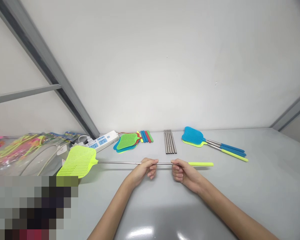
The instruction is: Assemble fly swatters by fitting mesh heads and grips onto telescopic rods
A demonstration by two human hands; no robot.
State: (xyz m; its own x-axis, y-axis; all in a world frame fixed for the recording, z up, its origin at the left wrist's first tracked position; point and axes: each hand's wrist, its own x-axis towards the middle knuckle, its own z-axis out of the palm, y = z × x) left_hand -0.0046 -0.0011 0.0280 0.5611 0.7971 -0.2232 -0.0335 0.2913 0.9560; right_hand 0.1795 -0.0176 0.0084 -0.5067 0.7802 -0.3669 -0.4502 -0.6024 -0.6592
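A yellow-green fly swatter (83, 161) is held level above the grey table, its extended metal rod running left to right and its mesh head at the left. My left hand (147, 168) grips the thin rod near its middle, fingers closed. Closed around the rod's right part is my right hand (183, 171), just left of the yellow handle. Beyond my hands lie several bare metal tubes (170, 141) side by side. To their left are several coloured handle grips (146, 136) and a small pile of loose swatter heads (127, 141).
Whole fly swatters (193, 136) with blue and yellow handles lie at the right rear. A white power strip (103, 141) with plugs and cables sits at the left. Clear plastic bags (32, 151) hold colourful items beside it. A white wall (180, 66) rises behind the table (272, 183).
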